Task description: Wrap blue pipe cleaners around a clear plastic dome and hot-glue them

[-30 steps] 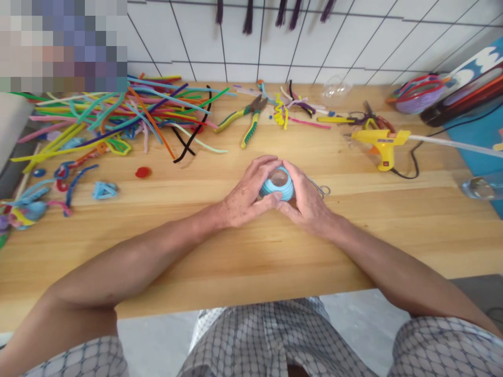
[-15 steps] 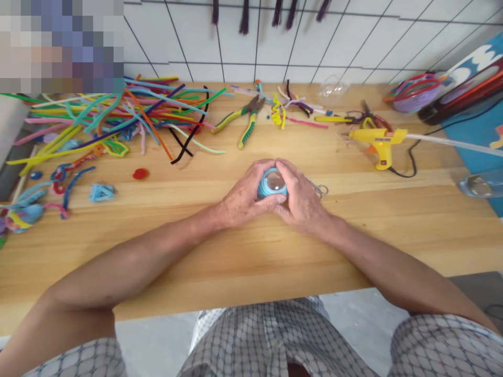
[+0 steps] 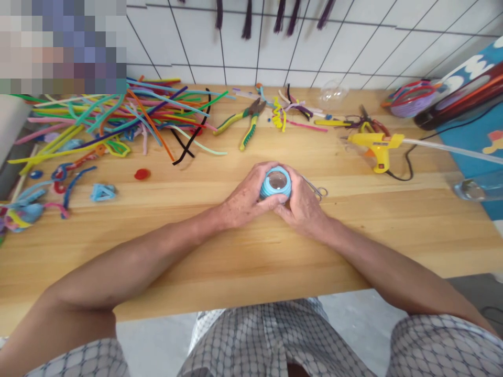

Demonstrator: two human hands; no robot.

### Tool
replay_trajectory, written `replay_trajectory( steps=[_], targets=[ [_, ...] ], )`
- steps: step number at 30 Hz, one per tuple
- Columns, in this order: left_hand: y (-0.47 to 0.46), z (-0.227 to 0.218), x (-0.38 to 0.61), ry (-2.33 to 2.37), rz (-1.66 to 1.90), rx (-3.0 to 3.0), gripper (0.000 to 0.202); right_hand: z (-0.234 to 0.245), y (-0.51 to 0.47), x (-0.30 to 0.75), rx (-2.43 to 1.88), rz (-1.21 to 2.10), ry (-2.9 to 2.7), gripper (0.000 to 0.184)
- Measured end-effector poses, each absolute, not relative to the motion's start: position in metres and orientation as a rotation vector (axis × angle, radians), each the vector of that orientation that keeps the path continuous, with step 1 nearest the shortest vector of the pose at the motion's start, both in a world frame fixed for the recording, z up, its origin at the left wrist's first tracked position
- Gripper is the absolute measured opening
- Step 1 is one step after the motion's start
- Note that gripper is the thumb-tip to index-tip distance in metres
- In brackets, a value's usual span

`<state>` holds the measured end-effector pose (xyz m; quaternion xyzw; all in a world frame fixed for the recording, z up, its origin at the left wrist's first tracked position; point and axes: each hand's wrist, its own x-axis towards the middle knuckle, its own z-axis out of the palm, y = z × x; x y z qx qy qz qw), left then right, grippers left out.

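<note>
The biggest thing is the wooden table (image 3: 275, 267), and it spreads out all around the blue ball (image 3: 276, 182). The white wall (image 3: 236, 55) with black lines stands at the back, well past the blue ball. Next comes a big messy pile of fuzzy sticks (image 3: 137, 112), in lots of colors, behind the blue ball and off to its left. A dark red and black bottle (image 3: 463, 99) lies far to the right of the blue ball and farther back. The yellow glue gun (image 3: 377, 144) is on its right side too, but nearer. The pliers (image 3: 249, 135), with green and yellow handles, lie open behind the blue ball and a little to its left. Now the hands: the left hand (image 3: 247, 193) curls around the left side of the blue ball, with its thumb across the front. The right hand (image 3: 301, 196) curls around the right side, and both hold it snugly between them. The blue ball has a clear, shiny round part on top; I can't tell if its bottom touches the table. Small scissors (image 3: 315, 188) lie just to its right, partly hidden by the right hand. A blue triangle (image 3: 103, 192) sits well to its left. The little red lid (image 3: 142, 174) is on that side too, but closer. Smallest is a dark blue bead (image 3: 36, 174), far left of the blue ball.
</note>
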<state>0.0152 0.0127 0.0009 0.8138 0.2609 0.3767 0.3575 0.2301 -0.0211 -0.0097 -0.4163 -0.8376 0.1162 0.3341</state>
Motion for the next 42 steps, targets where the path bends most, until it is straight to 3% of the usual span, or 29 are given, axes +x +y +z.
replay_trajectory(
  steps=[4,11,17,25,36,42],
  targets=[
    [0.013,0.002,0.013,0.693,0.954,2.084,0.071,-0.008,-0.022,0.228,-1.124,0.291,-2.163,0.086],
    [0.012,0.007,0.008,0.646,0.975,2.1,0.064,-0.008,-0.019,0.232,-1.028,0.29,-2.147,0.098],
    [0.01,0.008,0.006,0.638,0.924,2.099,0.074,0.001,-0.017,0.238,-0.902,0.383,-2.236,0.081],
    [0.009,0.013,0.008,0.613,0.962,2.105,0.057,-0.008,-0.021,0.233,-0.947,0.432,-2.093,0.086],
    [0.009,0.012,0.006,0.635,0.877,2.076,0.061,-0.004,-0.019,0.237,-0.977,0.468,-2.222,0.088],
    [0.009,0.01,0.003,0.624,0.913,1.897,0.049,-0.004,-0.02,0.236,-0.985,0.427,-2.255,0.09]
  ],
)
